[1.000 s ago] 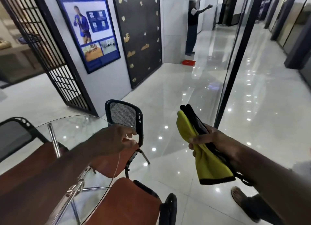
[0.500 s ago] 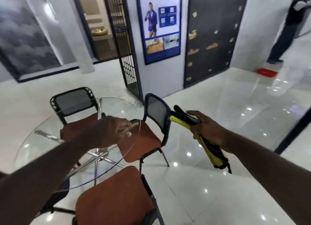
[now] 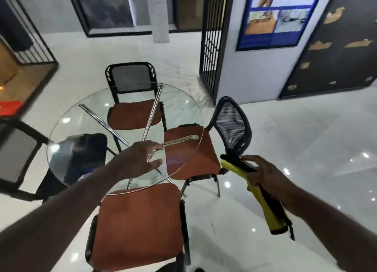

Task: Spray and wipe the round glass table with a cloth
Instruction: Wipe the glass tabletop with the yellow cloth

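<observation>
The round glass table [image 3: 179,108] stands in the middle of the view on crossed chrome legs [image 3: 152,112]. My left hand [image 3: 138,160] hovers over its near right part, fingers loosely apart and holding nothing. My right hand [image 3: 265,178] is to the right of the table, off its edge, gripping a folded yellow cloth [image 3: 273,220] with black trim. The cloth hangs down from my fist above the floor. No spray bottle is in view.
Several chairs with mesh backs and rust-red seats ring the table: a far one [image 3: 130,78], a right one [image 3: 230,121], a near one [image 3: 138,220] tucked under the rim, and a left one [image 3: 18,153]. A black grille [image 3: 210,47] and a wall stand behind.
The view has swung left and down, bringing the whole table to the middle. My left hand stays over the glass. My right hand still grips the cloth, now lower and beside the right chair.
</observation>
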Demonstrator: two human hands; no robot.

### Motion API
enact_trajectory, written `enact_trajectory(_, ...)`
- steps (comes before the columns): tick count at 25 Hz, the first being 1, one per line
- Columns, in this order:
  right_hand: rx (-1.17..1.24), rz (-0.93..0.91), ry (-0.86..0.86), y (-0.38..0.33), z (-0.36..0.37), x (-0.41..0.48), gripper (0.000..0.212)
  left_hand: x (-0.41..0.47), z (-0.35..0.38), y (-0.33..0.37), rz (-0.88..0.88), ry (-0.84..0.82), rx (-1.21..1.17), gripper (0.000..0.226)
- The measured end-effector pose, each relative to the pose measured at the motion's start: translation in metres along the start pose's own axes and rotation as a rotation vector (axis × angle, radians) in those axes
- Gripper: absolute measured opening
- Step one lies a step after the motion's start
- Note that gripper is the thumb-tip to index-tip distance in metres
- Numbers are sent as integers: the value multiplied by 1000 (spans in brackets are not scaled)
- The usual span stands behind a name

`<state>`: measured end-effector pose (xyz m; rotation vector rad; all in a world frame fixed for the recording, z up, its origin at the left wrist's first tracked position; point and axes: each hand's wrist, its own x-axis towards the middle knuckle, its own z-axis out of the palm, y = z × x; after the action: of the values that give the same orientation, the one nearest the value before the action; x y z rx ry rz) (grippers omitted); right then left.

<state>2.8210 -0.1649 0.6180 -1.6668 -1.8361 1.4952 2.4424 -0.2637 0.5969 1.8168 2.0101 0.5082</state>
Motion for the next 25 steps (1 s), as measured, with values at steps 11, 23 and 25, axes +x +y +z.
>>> enact_trajectory(11, -190, -267, -321, -52, 48, 218, 73, 48, 63, -60, -446, 21, -65, 56)
enact_trajectory(23, -964, -919, -336, -31, 211, 447, 63, 186, 149, -139, -884, -6, -30, 72)
enact_trajectory(25, -946, -1091, -308, -17, 221, 470, 55, 205, 168, -158, -890, 41, 20, 70)
